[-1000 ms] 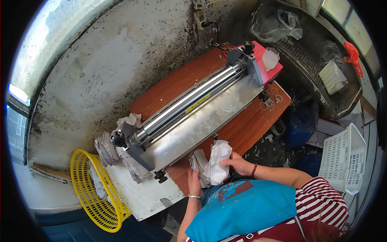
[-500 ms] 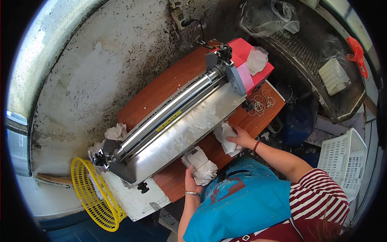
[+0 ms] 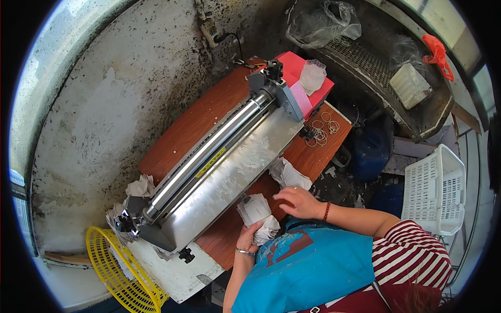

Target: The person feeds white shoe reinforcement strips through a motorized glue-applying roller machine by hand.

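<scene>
Blocking 10 o'clock: steel roller machine (image 3: 214,188); yellow basket (image 3: 107,261) at 8. Left hand (image 3: 247,239) grips white bundle (image 3: 255,210) by table (image 3: 311,160) edge, thumb pressing, other fingers hidden. Right hand (image 3: 301,202), empty, fingers loosely parted, has released second bundle (image 3: 290,173), 1 o'clock. Bare wood continues beyond, toward pale rings (image 3: 319,137).

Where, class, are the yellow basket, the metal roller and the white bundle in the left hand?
Yellow basket (image 3: 102,266): head view, slatted wall.
Metal roller (image 3: 204,154): head view, mid-length.
White bundle (image 3: 257,211): head view, flat upper face.
</scene>
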Motion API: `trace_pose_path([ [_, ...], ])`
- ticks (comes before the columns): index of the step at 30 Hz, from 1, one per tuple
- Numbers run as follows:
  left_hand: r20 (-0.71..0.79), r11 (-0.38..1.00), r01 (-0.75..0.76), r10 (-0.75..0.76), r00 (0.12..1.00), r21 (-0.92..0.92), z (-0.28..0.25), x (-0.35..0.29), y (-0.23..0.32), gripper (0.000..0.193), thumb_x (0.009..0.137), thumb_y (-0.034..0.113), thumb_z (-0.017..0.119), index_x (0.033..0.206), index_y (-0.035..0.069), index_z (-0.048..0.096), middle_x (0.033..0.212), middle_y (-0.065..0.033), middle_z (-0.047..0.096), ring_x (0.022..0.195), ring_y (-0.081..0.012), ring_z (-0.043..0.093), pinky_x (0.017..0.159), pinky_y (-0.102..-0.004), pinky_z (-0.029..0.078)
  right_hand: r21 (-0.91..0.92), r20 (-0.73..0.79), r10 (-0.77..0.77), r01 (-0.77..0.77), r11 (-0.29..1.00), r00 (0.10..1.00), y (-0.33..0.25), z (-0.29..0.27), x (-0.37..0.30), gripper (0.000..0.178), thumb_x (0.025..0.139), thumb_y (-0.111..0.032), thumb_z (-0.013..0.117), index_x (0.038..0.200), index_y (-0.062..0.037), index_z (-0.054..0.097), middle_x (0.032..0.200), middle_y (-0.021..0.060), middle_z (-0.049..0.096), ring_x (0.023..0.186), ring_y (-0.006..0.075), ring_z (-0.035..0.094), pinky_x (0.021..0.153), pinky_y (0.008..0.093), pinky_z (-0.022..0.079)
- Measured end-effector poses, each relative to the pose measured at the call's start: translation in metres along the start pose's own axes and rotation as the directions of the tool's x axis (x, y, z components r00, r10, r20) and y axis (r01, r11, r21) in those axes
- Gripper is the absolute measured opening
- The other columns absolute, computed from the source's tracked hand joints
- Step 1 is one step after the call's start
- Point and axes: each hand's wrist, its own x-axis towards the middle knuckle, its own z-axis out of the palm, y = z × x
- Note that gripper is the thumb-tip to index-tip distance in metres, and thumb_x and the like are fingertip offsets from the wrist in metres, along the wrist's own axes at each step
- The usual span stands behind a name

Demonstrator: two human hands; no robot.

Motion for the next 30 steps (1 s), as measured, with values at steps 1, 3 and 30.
trace_pose_path([
  [1, 0.03, 0.999, 0.015, -0.016, 0.999, 0.028, 0.004, 0.001, 0.0, 0.053, 0.077, 0.002, 0.067, 0.126, 0.002, 0.048, 0.116, -0.01, 0.06, 0.103, -0.0246, 0.061, 0.09, -0.0369, 0.05, 0.105, 0.085, 0.035, -0.044, 0.993, 0.996, -0.003, 0.011, -0.001, 0.034, 0.077, -0.014, 0.067, 0.11, -0.0076, 0.058, 0.101, 0.0103, 0.058, 0.085, 0.0265, 0.06, 0.072, 0.0346, 0.049],
  [3, 0.058, 0.998, 0.03, -0.033, 0.998, 0.06, 0.007, 0.0, 0.0, 0.053, 0.077, 0.001, 0.067, 0.126, 0.003, 0.048, 0.116, -0.0101, 0.06, 0.103, -0.0244, 0.061, 0.09, -0.0367, 0.05, 0.154, 0.03, 0.036, -0.04, 0.987, 0.999, -0.008, 0.035, -0.002, 0.029, 0.078, -0.017, 0.068, 0.104, -0.0081, 0.062, 0.092, 0.0086, 0.06, 0.072, 0.0248, 0.061, 0.06, 0.0305, 0.05],
  [30, 0.027, 0.968, 0.078, -0.087, 0.996, 0.24, 0.026, 0.014, -0.002, 0.052, 0.075, 0.0, 0.067, 0.123, 0.002, 0.049, 0.11, -0.0092, 0.062, 0.097, -0.0231, 0.062, 0.085, -0.0362, 0.051, 0.421, 0.075, 0.37, -0.365, 0.83, 0.926, 0.0, -0.008, 0.003, 0.015, 0.08, -0.019, 0.062, 0.082, -0.0045, 0.063, 0.08, 0.0089, 0.063, 0.07, 0.0233, 0.061, 0.063, 0.0322, 0.049],
])
